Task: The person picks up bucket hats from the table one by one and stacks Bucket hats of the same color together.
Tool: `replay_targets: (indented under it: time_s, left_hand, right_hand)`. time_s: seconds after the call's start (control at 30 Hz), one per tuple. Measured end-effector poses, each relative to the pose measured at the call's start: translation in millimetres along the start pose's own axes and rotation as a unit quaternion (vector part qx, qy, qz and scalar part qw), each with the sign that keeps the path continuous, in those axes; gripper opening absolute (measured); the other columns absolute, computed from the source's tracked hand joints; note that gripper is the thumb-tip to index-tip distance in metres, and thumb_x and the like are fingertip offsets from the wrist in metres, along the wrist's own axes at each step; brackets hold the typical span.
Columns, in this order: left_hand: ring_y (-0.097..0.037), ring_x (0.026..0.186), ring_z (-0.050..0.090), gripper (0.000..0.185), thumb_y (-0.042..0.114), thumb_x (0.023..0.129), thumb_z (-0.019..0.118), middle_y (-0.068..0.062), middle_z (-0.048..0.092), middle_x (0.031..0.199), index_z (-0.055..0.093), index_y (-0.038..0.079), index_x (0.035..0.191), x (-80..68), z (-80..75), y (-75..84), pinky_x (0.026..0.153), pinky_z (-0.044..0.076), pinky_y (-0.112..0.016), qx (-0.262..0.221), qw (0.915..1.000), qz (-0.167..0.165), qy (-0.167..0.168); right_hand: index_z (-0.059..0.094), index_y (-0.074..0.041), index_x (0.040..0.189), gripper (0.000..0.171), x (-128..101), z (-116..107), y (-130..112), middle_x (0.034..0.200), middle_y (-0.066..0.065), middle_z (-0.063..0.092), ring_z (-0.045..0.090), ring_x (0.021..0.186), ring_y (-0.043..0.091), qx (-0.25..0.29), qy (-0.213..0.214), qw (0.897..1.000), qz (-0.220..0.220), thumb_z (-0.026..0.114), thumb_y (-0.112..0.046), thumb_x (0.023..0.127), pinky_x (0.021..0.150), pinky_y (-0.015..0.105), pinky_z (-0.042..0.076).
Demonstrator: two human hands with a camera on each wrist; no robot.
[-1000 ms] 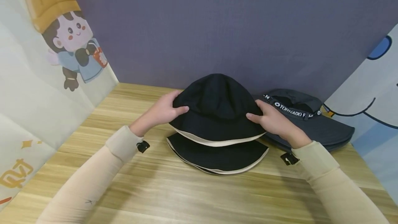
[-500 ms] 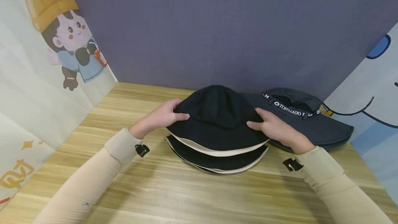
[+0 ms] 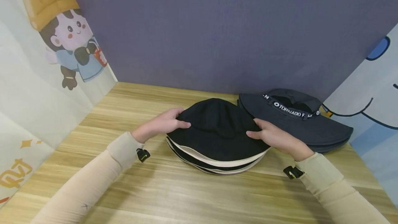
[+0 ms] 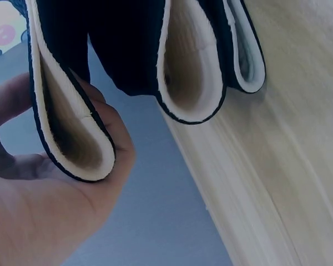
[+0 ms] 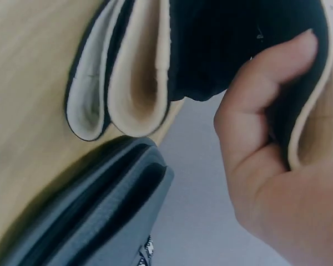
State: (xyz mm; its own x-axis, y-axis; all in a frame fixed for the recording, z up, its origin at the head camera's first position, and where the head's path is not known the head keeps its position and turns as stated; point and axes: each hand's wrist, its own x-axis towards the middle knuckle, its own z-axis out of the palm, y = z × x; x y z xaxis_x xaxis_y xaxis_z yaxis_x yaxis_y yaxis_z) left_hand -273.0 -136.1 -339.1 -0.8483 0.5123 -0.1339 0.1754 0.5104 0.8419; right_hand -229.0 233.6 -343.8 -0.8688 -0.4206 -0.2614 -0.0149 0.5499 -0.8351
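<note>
A black bucket hat (image 3: 217,123) with a cream brim lining sits on top of a stack of like hats (image 3: 214,166) on the wooden table (image 3: 161,189). My left hand (image 3: 161,125) grips its left brim and my right hand (image 3: 273,136) grips its right brim. In the left wrist view, my left hand (image 4: 39,194) pinches the folded brim (image 4: 72,133), with two lower brims (image 4: 194,77) beside it. The right wrist view has my right hand (image 5: 266,160) curled round the brim (image 5: 316,127), above the stacked brims (image 5: 133,72).
Dark grey wide-brimmed hats (image 3: 298,123) with a lettered strap lie stacked just right of the black ones, close to my right hand. A purple wall (image 3: 217,27) stands behind, and cartoon-printed panels (image 3: 46,61) close both sides. Bare wood lies in front of the stack.
Both hands have lowered the top black hat from well above the stack down onto it. The grey hats have not moved.
</note>
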Motion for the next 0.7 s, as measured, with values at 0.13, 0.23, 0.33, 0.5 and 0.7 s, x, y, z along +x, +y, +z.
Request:
replay_targets:
  time_s: [0.13, 0.23, 0.33, 0.5, 0.7]
  left_hand:
    - [-0.016, 0.084, 0.067, 0.025, 0.017, 0.095, 0.068, -0.008, 0.069, 0.096, 0.057, -0.001, 0.110, 0.0, 3.7, -2.6, 0.083, 0.051, -0.033, -0.005, 0.9999, -0.008, -0.008]
    - [-0.017, 0.086, 0.066, 0.026, 0.017, 0.095, 0.068, -0.008, 0.069, 0.097, 0.058, 0.000, 0.111, 0.6, 6.6, -4.6, 0.085, 0.050, -0.034, 0.003, 0.9999, -0.008, -0.010]
    - [-0.018, 0.089, 0.065, 0.026, 0.018, 0.095, 0.068, -0.008, 0.068, 0.099, 0.059, 0.001, 0.113, 2.1, 9.6, -7.4, 0.088, 0.049, -0.036, 0.020, 0.9997, -0.010, -0.008]
    - [-0.022, 0.097, 0.062, 0.030, 0.020, 0.095, 0.067, -0.009, 0.066, 0.104, 0.059, 0.001, 0.117, 5.3, 14.1, -12.7, 0.093, 0.047, -0.041, 0.071, 0.9974, -0.008, -0.005]
    - [-0.024, 0.098, 0.062, 0.031, 0.021, 0.094, 0.068, -0.009, 0.065, 0.103, 0.058, 0.000, 0.114, 6.8, 18.1, -17.9, 0.094, 0.048, -0.044, 0.103, 0.9947, 0.003, 0.001]
  right_hand:
    - [0.015, 0.006, 0.159, 0.077, 0, 2, 7, 0.163, 0.026, 0.022, 0.017, 0.150, 0.047, 0.012, -0.012, 1.000, -0.004, 0.056, -0.030, 0.105, 0.118, 0.062, 0.018]
    - [0.009, 0.008, 0.159, 0.082, 0, 2, 9, 0.164, 0.029, 0.015, 0.011, 0.150, 0.049, 0.006, -0.009, 1.000, 0.009, 0.057, -0.032, 0.105, 0.117, 0.063, 0.016]
    - [0.001, 0.012, 0.157, 0.089, 2, 3, 11, 0.164, 0.032, 0.002, 0.000, 0.150, 0.052, 0.002, -0.006, 1.000, 0.030, 0.057, -0.032, 0.105, 0.117, 0.065, 0.010]
    - [-0.003, 0.014, 0.155, 0.092, 5, 7, 17, 0.163, 0.035, -0.006, -0.007, 0.149, 0.053, -0.009, -0.002, 0.999, 0.051, 0.058, -0.032, 0.104, 0.117, 0.065, 0.007]
    - [0.002, 0.016, 0.155, 0.088, 11, 11, 23, 0.163, 0.035, 0.000, -0.002, 0.149, 0.053, -0.041, -0.002, 0.998, 0.037, 0.057, -0.031, 0.105, 0.118, 0.064, 0.010]
